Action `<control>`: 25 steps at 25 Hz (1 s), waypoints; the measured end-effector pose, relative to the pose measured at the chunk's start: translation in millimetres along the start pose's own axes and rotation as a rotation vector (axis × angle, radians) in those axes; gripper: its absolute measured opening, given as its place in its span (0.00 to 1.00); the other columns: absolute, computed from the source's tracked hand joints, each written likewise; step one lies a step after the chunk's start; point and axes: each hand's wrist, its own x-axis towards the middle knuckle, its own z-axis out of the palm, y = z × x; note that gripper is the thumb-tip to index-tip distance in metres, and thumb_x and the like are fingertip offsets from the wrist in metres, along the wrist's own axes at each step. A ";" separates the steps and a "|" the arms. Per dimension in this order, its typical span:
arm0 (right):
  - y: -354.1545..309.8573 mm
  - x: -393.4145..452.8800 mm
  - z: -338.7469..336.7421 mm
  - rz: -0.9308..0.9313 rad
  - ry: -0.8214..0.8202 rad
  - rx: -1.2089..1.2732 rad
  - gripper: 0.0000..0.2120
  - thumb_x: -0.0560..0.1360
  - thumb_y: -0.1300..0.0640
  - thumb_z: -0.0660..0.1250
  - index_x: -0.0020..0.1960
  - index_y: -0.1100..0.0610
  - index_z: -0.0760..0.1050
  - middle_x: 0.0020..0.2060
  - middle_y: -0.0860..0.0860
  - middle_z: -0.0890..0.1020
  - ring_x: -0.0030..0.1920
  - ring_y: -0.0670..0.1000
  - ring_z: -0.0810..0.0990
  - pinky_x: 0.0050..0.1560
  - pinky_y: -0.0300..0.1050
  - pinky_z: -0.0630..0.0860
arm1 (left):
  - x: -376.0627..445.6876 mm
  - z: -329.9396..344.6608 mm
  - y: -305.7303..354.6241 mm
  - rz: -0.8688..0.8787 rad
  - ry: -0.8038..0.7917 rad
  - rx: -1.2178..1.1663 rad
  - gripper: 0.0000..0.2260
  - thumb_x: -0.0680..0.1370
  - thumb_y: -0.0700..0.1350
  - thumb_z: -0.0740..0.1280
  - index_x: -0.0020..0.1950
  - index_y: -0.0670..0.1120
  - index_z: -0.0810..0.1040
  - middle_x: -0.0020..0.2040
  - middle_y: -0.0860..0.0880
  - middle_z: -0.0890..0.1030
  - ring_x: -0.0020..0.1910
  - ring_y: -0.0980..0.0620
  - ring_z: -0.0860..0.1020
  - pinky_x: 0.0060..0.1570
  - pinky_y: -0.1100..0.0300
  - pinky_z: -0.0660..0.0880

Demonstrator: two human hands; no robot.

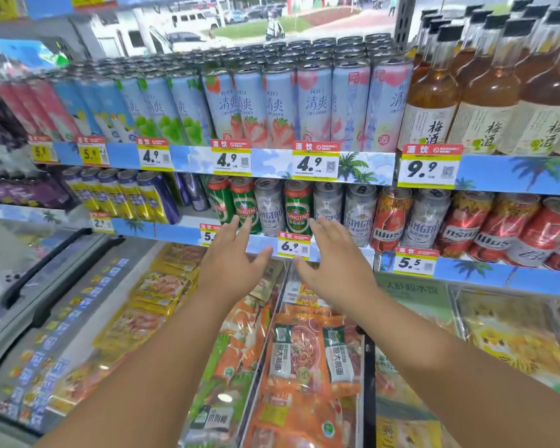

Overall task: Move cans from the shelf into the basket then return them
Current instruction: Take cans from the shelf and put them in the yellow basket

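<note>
Green Tsingtao cans (298,206) and silver Tsingtao cans (269,208) stand side by side on the lower shelf (259,245). My left hand (232,258) is stretched out with straight fingers, its tips just in front of a green can (244,205). My right hand (335,263) is also open, fingers spread, its tips near a silver can (328,202). Neither hand holds anything. No basket is in view.
Tall pastel Rio cans (282,105) fill the upper shelf, with plum-wine bottles (485,101) to their right. Red cans (498,227) and purple-yellow cans (126,195) flank the Tsingtao row. Below my arms lies a glass-topped freezer (62,286) holding packaged food.
</note>
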 end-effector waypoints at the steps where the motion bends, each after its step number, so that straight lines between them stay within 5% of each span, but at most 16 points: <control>1: -2.7 7.5 2.8 0.021 0.006 0.024 0.37 0.80 0.37 0.59 0.83 0.50 0.52 0.82 0.47 0.53 0.81 0.50 0.48 0.79 0.54 0.56 | 8.2 0.2 -1.4 -0.003 -0.011 -0.031 0.35 0.81 0.67 0.58 0.84 0.56 0.52 0.84 0.54 0.51 0.82 0.52 0.49 0.79 0.46 0.54; 9: -30.6 74.5 24.6 0.308 0.183 0.351 0.40 0.76 0.36 0.66 0.81 0.51 0.58 0.80 0.46 0.61 0.79 0.50 0.60 0.76 0.56 0.64 | 83.1 9.8 -6.1 -0.096 -0.022 -0.378 0.38 0.80 0.66 0.63 0.84 0.52 0.53 0.83 0.53 0.55 0.82 0.50 0.54 0.78 0.46 0.59; 13: -42.5 102.6 32.7 0.367 0.280 0.327 0.36 0.70 0.32 0.63 0.71 0.51 0.68 0.68 0.46 0.72 0.65 0.52 0.75 0.59 0.57 0.78 | 108.4 16.4 0.6 -0.042 -0.023 -0.476 0.37 0.80 0.63 0.64 0.83 0.49 0.55 0.83 0.50 0.57 0.81 0.49 0.56 0.76 0.50 0.58; 15: -44.8 111.5 32.6 0.372 0.303 0.295 0.27 0.71 0.34 0.64 0.60 0.52 0.71 0.58 0.47 0.74 0.57 0.52 0.77 0.47 0.52 0.77 | 117.5 20.4 4.0 -0.029 -0.017 -0.479 0.35 0.80 0.62 0.64 0.82 0.46 0.59 0.81 0.48 0.61 0.80 0.46 0.60 0.75 0.49 0.61; 18: -48.4 117.3 32.3 0.369 0.331 0.260 0.19 0.75 0.38 0.66 0.54 0.53 0.69 0.52 0.47 0.72 0.50 0.51 0.75 0.40 0.47 0.69 | 127.4 26.1 7.6 0.013 0.049 -0.455 0.25 0.79 0.61 0.64 0.67 0.44 0.72 0.65 0.45 0.74 0.64 0.42 0.74 0.58 0.46 0.75; 20: -50.1 121.5 32.4 0.378 0.324 0.247 0.19 0.77 0.39 0.65 0.55 0.54 0.70 0.51 0.48 0.72 0.50 0.52 0.75 0.41 0.47 0.70 | 132.1 27.5 11.2 0.007 0.084 -0.453 0.20 0.80 0.59 0.66 0.59 0.42 0.74 0.57 0.45 0.75 0.55 0.43 0.75 0.47 0.52 0.71; 25: -51.0 139.5 36.3 0.404 0.326 0.245 0.15 0.75 0.44 0.65 0.43 0.57 0.73 0.42 0.53 0.77 0.45 0.57 0.78 0.37 0.46 0.69 | 150.2 29.6 13.6 0.010 0.076 -0.382 0.16 0.79 0.56 0.69 0.52 0.43 0.76 0.50 0.43 0.75 0.61 0.41 0.71 0.49 0.54 0.68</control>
